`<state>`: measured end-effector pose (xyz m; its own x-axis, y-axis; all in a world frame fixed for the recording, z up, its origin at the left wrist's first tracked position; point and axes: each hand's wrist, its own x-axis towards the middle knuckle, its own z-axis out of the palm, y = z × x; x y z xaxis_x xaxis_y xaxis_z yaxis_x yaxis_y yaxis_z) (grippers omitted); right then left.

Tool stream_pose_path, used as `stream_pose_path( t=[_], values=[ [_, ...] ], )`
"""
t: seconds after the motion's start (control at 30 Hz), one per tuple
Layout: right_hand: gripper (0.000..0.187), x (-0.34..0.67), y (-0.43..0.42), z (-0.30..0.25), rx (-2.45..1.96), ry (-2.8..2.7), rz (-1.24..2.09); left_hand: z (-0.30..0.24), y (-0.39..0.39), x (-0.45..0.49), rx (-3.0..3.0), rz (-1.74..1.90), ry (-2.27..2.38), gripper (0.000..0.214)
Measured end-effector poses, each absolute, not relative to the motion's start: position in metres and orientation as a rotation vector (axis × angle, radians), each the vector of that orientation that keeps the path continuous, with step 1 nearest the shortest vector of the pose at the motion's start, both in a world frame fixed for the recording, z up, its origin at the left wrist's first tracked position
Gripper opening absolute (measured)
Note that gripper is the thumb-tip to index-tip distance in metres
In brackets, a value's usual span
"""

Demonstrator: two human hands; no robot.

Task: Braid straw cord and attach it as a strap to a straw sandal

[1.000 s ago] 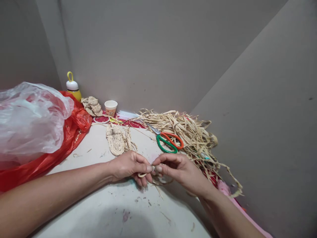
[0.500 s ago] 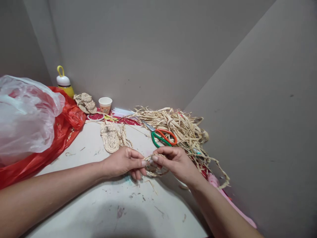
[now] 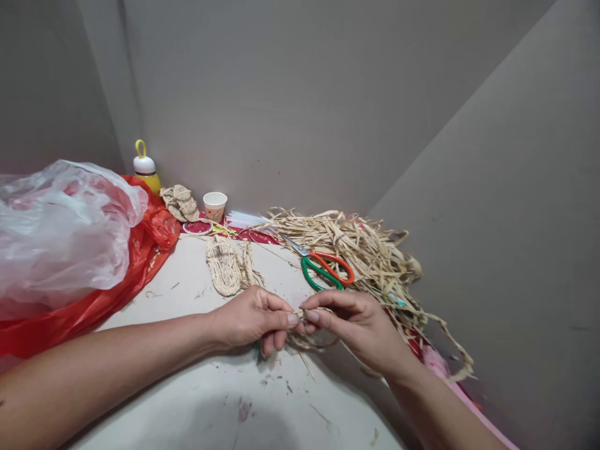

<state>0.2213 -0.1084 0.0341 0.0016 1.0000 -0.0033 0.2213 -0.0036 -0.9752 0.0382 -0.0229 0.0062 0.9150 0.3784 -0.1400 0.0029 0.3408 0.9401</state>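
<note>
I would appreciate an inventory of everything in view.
White bag: one, whitish, far left
Red bag: one, red, beneath it
Bottle: one, yellow and white, back left
Woven bundle: one, tan, by bottle
Cup: one, white and orange, back
Ring: one, white, left of cup
Strips: several, whitish, right of cup
Fibre heap: one, tan, back right
Scissors: one pair, green and orange handles, beside heap
Woven pieces: two, cream, left of scissors
Pink cloth: one, pink, right
Table: one, pale, foreground
Scraps: many, brownish, on table
Walls: several, grey, behind
Strand: one, tan, centre
Left hand and right hand: one each, bare, centre, holding strand
</note>
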Motion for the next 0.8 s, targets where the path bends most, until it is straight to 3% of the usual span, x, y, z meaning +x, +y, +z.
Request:
stream_pose_path(
  t=[0.47,0.8],
  values=[
    [0.032,0.237,-0.097,0.026,-1.49,-1.377,1.024,-0.012,-0.03,0.046,1.213,0.235,0.382,0.062],
    [0.029,0.237,-0.1,0.04,-1.428,-1.586,1.157,-0.01,-0.022,0.041,0.932,0.222,0.325,0.045]
  ],
)
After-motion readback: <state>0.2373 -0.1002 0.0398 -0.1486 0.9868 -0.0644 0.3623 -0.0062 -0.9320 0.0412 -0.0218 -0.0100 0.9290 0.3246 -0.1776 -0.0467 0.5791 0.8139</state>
